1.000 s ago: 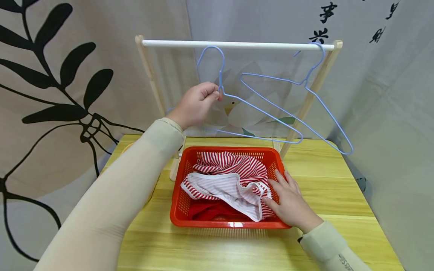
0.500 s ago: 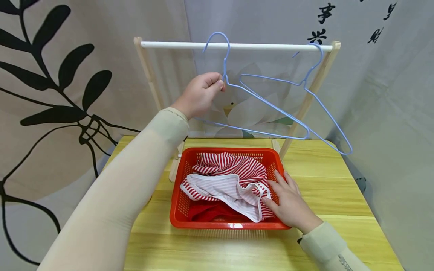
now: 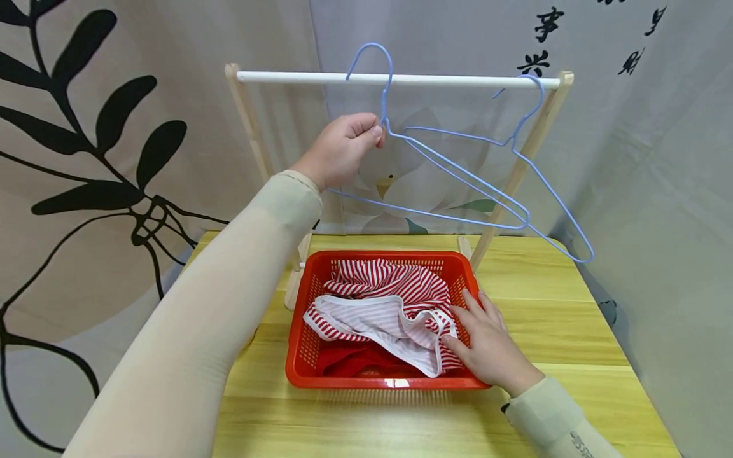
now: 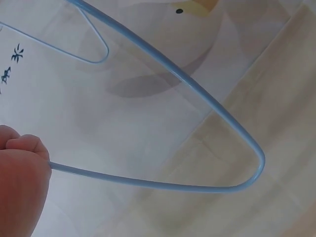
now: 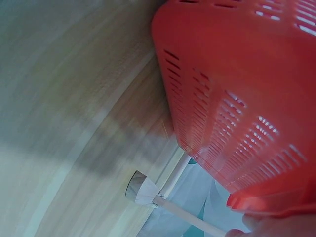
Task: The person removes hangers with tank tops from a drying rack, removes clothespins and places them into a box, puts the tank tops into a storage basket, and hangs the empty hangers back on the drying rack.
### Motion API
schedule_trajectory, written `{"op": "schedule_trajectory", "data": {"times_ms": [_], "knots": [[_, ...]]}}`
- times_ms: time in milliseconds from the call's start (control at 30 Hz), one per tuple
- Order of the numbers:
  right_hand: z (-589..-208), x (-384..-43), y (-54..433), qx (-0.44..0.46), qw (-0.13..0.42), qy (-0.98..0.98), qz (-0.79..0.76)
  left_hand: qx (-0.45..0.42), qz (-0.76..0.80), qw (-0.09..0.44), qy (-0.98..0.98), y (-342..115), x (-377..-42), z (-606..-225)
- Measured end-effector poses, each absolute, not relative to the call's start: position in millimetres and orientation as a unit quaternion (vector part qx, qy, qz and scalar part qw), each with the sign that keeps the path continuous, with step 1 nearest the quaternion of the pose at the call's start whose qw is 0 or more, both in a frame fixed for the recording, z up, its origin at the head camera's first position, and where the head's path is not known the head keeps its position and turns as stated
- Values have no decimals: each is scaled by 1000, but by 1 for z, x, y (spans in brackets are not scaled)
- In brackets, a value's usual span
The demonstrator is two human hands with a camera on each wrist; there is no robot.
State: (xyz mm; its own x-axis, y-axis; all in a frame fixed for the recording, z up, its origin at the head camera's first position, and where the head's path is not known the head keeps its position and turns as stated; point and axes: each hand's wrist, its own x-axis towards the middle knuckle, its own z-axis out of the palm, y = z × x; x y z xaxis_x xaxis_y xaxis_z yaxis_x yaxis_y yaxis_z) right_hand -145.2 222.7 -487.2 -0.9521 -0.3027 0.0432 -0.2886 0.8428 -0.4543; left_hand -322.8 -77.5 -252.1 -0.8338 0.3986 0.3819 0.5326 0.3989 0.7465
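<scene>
My left hand (image 3: 349, 143) pinches a blue wire clothes hanger (image 3: 458, 168) at its neck, just below the hook. The hook's top rises above the white rail (image 3: 298, 77), and its tip overlaps the rail in the head view. In the left wrist view one rounded end of the held hanger (image 4: 217, 106) shows against the backdrop. My right hand (image 3: 492, 343) rests over the right rim of a red plastic basket (image 3: 389, 383), fingers fairly straight. Inside lie a red-and-white striped garment (image 3: 401, 280) and a red cloth (image 3: 363, 357), with my thumb and forefinger close to the striped garment.
A second blue hanger (image 3: 552, 187) hangs at the rail's right end. The rack's wooden posts (image 3: 529, 140) stand behind the basket on the wood-grain table (image 3: 561, 331). A printed fabric backdrop (image 3: 275, 38) closes off the rear.
My left hand has risen and moved slightly right with the hanger, bringing its hook from below the rail to above it. My right hand and the basket stay put.
</scene>
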Motion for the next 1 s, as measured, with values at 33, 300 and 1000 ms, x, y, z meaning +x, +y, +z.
{"op": "schedule_trajectory", "data": {"times_ms": [33, 300, 1000], "knots": [[-487, -145, 223, -154, 15, 960, -234, -279, -474, 70, -832, -77, -323, -251], [-487, -145, 221, -156, 12, 960, -233, -276, -473, 61, -835, -78, -328, -249], [-489, -146, 223, -156, 10, 960, -233, -250, -473, 51, -843, -86, -325, -272]]}}
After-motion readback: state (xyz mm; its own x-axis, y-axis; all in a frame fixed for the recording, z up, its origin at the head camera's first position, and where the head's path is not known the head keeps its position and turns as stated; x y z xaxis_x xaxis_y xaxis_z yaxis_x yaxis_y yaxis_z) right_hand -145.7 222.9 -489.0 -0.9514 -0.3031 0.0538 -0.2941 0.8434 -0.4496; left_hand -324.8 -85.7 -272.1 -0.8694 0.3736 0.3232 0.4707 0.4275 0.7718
